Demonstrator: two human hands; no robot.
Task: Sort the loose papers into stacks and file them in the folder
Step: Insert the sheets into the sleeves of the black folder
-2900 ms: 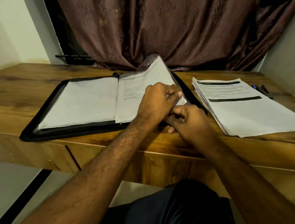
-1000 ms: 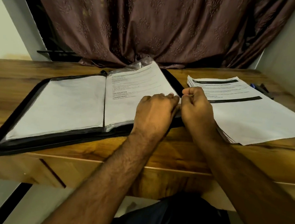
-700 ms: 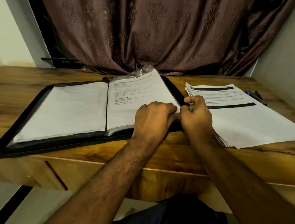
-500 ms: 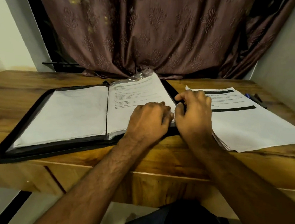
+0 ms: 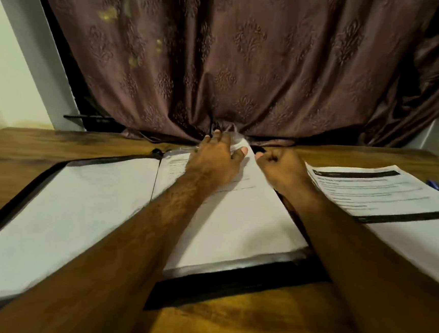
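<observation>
Both hands have slid from the folder's near right edge up to its far end. Now the left hand [image 5: 215, 160] lies across the far end of the printed sheet [image 5: 238, 215], fingers curled over the crinkled clear sleeve there, while the right hand [image 5: 279, 163] sits fisted beside it (what it pinches, if anything, I cannot tell). Open on the wooden table [image 5: 239, 324], the black folder [image 5: 229, 284] has the loose paper stack [image 5: 385, 196] beside it on the right. A brown patterned curtain [image 5: 248, 62] hangs behind, between pale walls [image 5: 9, 68].
</observation>
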